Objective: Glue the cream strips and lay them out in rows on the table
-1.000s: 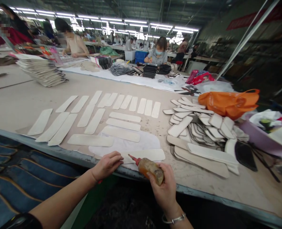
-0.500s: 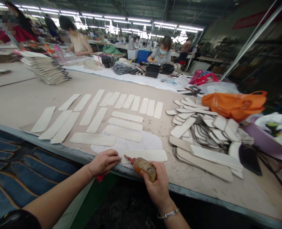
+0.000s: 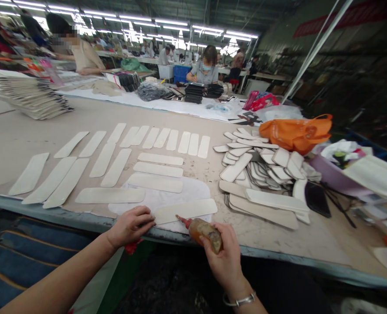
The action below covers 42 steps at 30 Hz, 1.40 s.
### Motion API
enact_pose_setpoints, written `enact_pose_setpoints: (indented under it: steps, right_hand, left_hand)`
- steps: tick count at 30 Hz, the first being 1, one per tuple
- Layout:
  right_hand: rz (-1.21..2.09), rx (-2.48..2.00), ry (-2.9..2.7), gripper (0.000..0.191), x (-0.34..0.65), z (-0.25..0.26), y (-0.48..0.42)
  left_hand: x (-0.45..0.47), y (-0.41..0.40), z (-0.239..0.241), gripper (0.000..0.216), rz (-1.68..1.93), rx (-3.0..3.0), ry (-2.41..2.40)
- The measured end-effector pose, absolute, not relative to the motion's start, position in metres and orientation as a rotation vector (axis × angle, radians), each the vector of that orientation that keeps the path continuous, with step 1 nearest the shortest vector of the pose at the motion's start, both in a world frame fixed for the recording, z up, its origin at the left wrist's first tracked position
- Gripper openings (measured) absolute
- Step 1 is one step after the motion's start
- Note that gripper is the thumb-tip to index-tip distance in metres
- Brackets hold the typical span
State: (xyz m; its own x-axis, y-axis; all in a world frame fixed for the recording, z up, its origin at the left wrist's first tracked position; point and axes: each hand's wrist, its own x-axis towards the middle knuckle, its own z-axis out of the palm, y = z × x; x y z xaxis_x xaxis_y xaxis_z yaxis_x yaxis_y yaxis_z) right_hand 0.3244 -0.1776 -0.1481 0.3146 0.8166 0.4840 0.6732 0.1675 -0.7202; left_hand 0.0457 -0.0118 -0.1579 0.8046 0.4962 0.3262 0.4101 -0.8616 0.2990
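My right hand (image 3: 224,253) is wrapped around a squeeze bottle (image 3: 202,231) of amber liquid, tilted so that its red nozzle (image 3: 184,221) points left. The nozzle tip is at the lower edge of a white strip (image 3: 193,209) with rounded corners; whether it touches cannot be made out. At the strip's left end are the fingertips of my left hand (image 3: 131,226), its fingers bent and held together. Under the strip lies a white sheet (image 3: 198,186). Something red (image 3: 134,247) shows below my left hand.
Several similar strips (image 3: 110,195) lie spread to the left and beyond. At right are a heap of pale pieces (image 3: 262,161), an orange bag (image 3: 298,133) and a purple basin (image 3: 330,174). A tall stack (image 3: 30,96) stands far left. People work across the table.
The view has swung right, so the table's things appear further left. The nozzle has moved right along the strip, away from my left hand. The strip's right end is angled up more.
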Motion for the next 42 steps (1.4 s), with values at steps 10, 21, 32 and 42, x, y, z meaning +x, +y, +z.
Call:
enact_pose_setpoints:
  steps: [10, 21, 32, 42]
  right_hand:
    - [-0.148, -1.812, -1.210, 0.031, 0.387, -0.147, -0.201]
    - [0.106, -1.544, -1.323, 0.030, 0.332, -0.143, -0.178]
    - [-0.008, -1.709, -1.252, 0.029, 0.363, -0.156, -0.177]
    - [-0.206, -1.814, -1.132, 0.031, 0.394, -0.154, -0.187]
  left_hand:
    - [0.056, -0.017, -0.154, 0.021, 0.438, 2.671, 0.908]
    - [0.067, -0.026, -0.145, 0.030, 0.188, 2.550, 1.112]
    - [0.065, -0.029, -0.153, 0.028, 0.280, 2.574, 1.050]
    - [0.065, -0.024, -0.158, 0.027, 0.348, 2.598, 1.009]
